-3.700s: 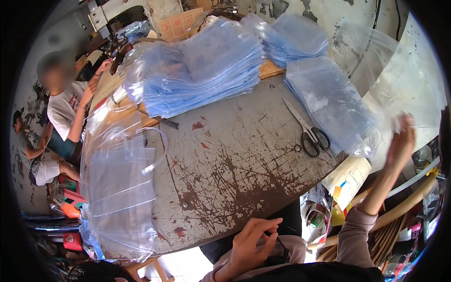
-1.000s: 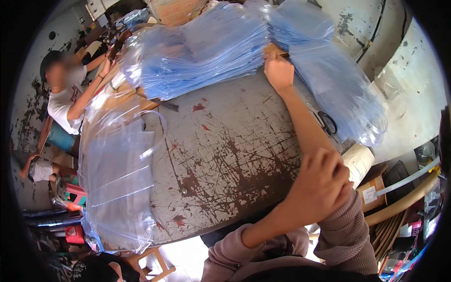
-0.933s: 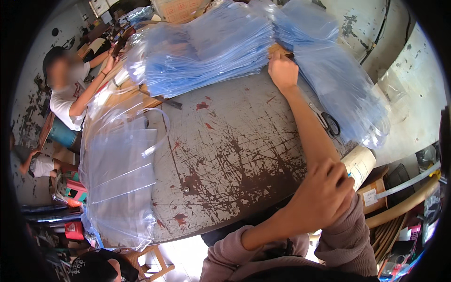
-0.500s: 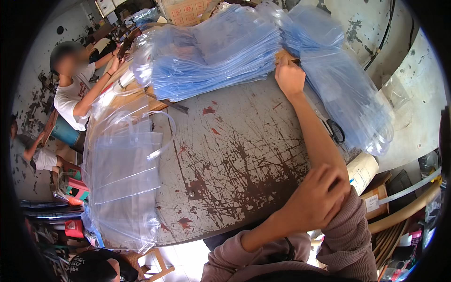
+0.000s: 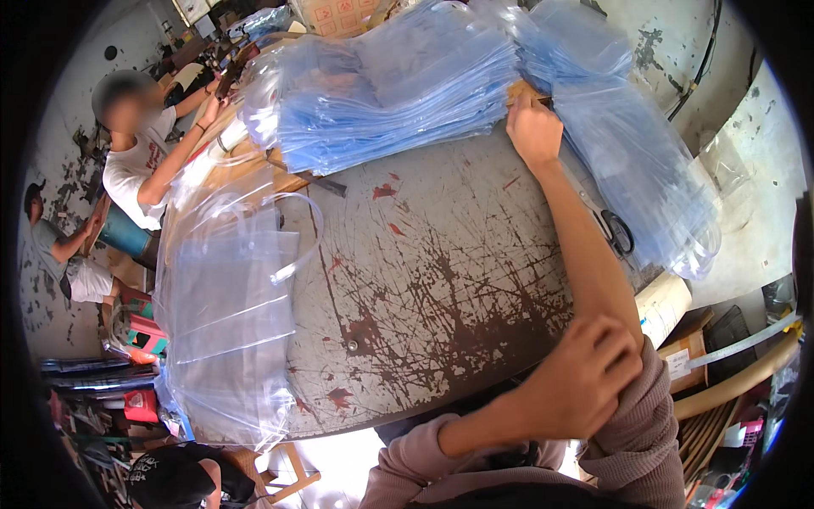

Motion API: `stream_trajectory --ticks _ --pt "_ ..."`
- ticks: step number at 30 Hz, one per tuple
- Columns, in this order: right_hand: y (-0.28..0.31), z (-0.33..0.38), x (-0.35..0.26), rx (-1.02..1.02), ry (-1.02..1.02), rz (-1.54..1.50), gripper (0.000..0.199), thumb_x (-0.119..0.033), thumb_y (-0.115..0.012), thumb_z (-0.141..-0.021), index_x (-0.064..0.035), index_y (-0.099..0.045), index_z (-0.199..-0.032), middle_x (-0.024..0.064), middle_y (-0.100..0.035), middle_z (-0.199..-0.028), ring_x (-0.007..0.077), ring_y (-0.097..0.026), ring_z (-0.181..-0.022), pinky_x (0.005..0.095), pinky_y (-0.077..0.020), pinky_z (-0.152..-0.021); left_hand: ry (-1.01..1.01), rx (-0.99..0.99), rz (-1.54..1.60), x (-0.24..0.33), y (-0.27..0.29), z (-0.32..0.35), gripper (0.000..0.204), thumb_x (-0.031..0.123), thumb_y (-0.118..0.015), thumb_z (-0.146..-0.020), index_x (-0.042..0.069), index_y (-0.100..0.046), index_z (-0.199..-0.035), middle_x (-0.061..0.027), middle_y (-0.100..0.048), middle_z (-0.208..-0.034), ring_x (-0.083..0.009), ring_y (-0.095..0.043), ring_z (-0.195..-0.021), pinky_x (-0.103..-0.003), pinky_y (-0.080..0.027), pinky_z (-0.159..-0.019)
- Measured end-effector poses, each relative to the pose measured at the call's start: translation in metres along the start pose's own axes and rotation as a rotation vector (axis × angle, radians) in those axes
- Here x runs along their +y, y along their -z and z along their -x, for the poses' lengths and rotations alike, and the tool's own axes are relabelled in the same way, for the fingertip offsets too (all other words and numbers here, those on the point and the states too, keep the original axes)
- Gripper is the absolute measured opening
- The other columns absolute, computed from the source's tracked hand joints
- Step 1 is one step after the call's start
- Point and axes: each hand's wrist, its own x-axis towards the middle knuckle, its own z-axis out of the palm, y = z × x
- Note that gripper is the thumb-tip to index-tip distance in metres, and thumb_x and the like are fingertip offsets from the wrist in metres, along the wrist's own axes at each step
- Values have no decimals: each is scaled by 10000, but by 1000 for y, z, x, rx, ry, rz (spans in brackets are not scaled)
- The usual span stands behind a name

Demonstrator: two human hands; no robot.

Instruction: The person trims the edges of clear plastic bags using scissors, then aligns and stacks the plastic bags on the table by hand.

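Observation:
My right arm reaches across the worn table. At its end my right hand point(image 5: 536, 131) is closed, knuckles up, against a small tan-brown piece point(image 5: 521, 90) by the right end of a thick stack of clear bluish plastic sheets point(image 5: 398, 110). What its fingers grip is hidden. Crossing in front of my body, my left hand point(image 5: 577, 377) has its fingers curled against my right forearm, just above the rolled-up sleeve point(image 5: 632, 424); nothing shows in it. Black-handled scissors point(image 5: 617, 233) lie to the right of my right forearm, beside another pile of clear plastic point(image 5: 649, 170).
Clear plastic bags with tube-like handles point(image 5: 233, 305) lie along the table's left side. A dark metal strip point(image 5: 326, 184) sits near the stack's left corner. One person point(image 5: 136, 174) works at the far left, another point(image 5: 64, 246) sits behind, and a third point(image 5: 174, 475) is low at the left front.
The whole view has shifted slightly, moving the table and stacks a little to the right. My right hand keeps its place by the stack; my left fingers have shifted slightly on the forearm.

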Motion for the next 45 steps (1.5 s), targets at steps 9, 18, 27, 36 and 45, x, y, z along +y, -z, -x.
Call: stream_trajectory --ticks 9,18,27,36,45 --pt "-2 5 0 -4 1 7 110 -139 -593 -763 -32 -569 -764 130 -620 -678 307 -612 -565 391 -499 -506 173 39 -177 -19 6 -1 277 134 -585 -747 65 -552 -1013 -135 -462 -1066 -308 -469 -988 -393 -388 -800" --pt "-2 -4 -2 14 32 13 101 -129 -602 -757 -37 -561 -756 129 -608 -667 302 -609 -579 384 -496 -525 -23 -84 218 -5 -3 4 287 51 -558 -605 31 -505 -886 -136 -447 -958 -306 -467 -900 -391 -391 -775" --pt "-3 1 -1 54 23 -11 93 -122 -601 -755 -39 -560 -743 121 -605 -662 286 -608 -584 376 -491 -533 128 111 -24 -21 2 -10 356 71 -549 -671 20 -496 -1020 -164 -439 -1024 -342 -460 -930 -412 -393 -798" --pt "-2 -3 -4 45 7 -16 110 -130 -612 -735 -34 -559 -731 132 -597 -635 291 -603 -581 382 -490 -540 -30 -133 161 3 1 8 276 60 -546 -692 18 -522 -963 -132 -471 -982 -314 -475 -964 -408 -387 -821" --pt "-1 1 3 33 30 23 115 -136 -624 -730 -36 -573 -754 124 -607 -662 290 -606 -589 380 -493 -548 51 95 14 -19 -5 -7 268 59 -560 -730 54 -545 -998 -105 -484 -1023 -300 -484 -974 -406 -399 -806"
